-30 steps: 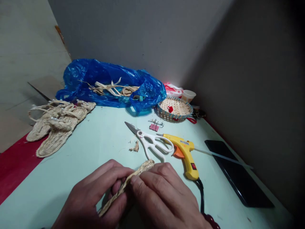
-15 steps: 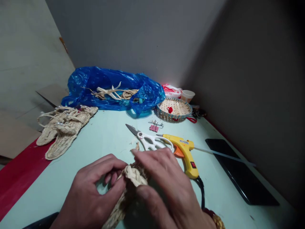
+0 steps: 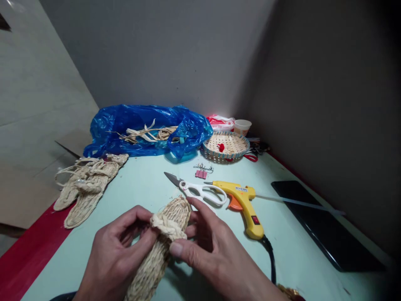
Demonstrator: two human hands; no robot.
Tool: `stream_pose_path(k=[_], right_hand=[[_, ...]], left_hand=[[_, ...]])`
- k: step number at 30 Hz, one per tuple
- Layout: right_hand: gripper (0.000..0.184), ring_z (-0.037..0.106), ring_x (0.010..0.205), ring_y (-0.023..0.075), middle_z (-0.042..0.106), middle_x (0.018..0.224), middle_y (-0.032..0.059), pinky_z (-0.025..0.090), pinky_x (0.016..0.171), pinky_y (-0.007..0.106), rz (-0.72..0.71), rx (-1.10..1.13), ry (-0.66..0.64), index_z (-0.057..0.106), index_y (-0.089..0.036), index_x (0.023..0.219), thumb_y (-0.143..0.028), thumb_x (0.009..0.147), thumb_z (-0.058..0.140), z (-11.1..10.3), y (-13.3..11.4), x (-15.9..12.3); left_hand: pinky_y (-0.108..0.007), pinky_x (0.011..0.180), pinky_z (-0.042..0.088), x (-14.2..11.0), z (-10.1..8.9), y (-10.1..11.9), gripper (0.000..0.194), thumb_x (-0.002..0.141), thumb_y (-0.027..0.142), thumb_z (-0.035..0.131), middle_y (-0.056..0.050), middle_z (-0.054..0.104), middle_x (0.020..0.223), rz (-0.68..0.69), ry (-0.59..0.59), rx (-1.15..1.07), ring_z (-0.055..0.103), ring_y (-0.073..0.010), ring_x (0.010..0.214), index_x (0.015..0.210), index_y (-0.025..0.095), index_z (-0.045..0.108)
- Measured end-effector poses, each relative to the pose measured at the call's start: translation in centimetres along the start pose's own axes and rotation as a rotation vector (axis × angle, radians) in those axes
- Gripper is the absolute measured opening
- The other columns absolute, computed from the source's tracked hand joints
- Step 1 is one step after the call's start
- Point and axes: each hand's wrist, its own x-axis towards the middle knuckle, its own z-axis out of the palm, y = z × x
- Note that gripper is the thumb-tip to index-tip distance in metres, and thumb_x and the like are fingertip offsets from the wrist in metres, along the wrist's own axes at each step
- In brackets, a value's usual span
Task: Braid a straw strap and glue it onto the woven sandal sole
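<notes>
Between my hands is a woven straw sandal (image 3: 155,263), its toe end pointing away from me and a pale braided strap (image 3: 167,228) crossing over the sole. My left hand (image 3: 117,246) pinches the strap's left end at the sole's edge. On the other side, my right hand (image 3: 209,251) grips the sandal, thumb on the strap's right end and index finger along the toe. White-handled scissors (image 3: 203,193) lie just beyond the toe. A yellow hot glue gun (image 3: 246,205) with an orange trigger lies right of them, a clear glue stick (image 3: 291,201) sticking out of its back.
Finished-looking straw sandals (image 3: 89,188) with beads lie at the left. A blue plastic bag (image 3: 125,117) holding straw strips sits by the wall. Nearby are a pink binder clip (image 3: 201,173), a woven basket (image 3: 227,146), a paper cup (image 3: 242,126) and a black flat device (image 3: 326,234).
The sandal has tipped flatter, so its sole and toe now show. My right hand has shifted from over the strap to the sandal's right side. The view has tilted slightly upward.
</notes>
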Motion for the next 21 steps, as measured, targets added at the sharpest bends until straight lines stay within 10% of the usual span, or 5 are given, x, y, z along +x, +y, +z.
stream_pose_path(k=[15, 21], right_hand=[[0.055, 0.055, 0.073, 0.012, 0.056, 0.083, -0.001, 0.047, 0.067, 0.024, -0.045, 0.149, 0.107, 0.052, -0.016, 0.126, -0.019, 0.075, 0.071, 0.2, 2.6, 1.2], [0.08, 0.067, 0.087, 0.0208, 0.068, 0.099, 0.0091, 0.055, 0.072, 0.031, -0.041, 0.214, 0.091, 0.04, -0.014, 0.136, -0.026, 0.067, 0.08, 0.6, 1.7, 1.2]], left_hand=[[-0.019, 0.052, 0.046, 0.8, 0.0, -1.0, 0.022, 0.063, 0.028, 0.085, 0.003, 0.067, 0.058, -0.267, -0.071, -0.312, 0.059, -0.0132, 0.056, 0.071, 0.019, 0.067], [-0.023, 0.055, 0.048, 1.3, 0.0, -1.6, 0.017, 0.071, 0.03, 0.081, 0.002, 0.067, 0.06, -0.214, -0.078, -0.371, 0.062, -0.0151, 0.056, 0.072, 0.018, 0.068]])
